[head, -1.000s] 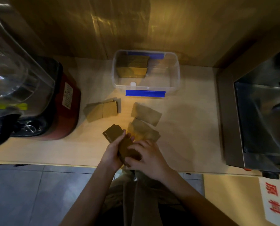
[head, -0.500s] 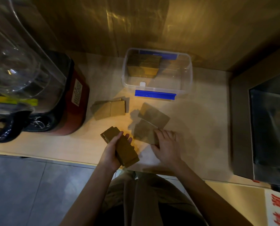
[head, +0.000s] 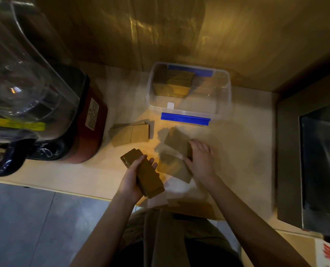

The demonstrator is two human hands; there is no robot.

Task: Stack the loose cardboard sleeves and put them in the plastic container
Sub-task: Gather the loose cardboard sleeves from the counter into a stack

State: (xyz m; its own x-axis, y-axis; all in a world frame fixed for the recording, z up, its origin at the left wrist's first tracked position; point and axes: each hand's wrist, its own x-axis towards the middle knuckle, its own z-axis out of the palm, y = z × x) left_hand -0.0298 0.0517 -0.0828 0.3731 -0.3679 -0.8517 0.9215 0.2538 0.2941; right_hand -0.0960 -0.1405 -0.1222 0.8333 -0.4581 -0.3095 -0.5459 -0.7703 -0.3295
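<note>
Right hand (head: 200, 160) reached sleeves (head: 176, 146) near counter edge (head: 79, 192).

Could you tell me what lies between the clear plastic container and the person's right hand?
In the head view, one loose brown cardboard sleeve lies between the clear plastic container and the right hand; otherwise bare countertop.

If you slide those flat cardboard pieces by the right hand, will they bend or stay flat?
The loose sleeves look thin and flat, so they probably slide easily and flex a little when lifted. They overlap, so pushing one would likely drag its neighbour. The right hand rests on them.
</note>
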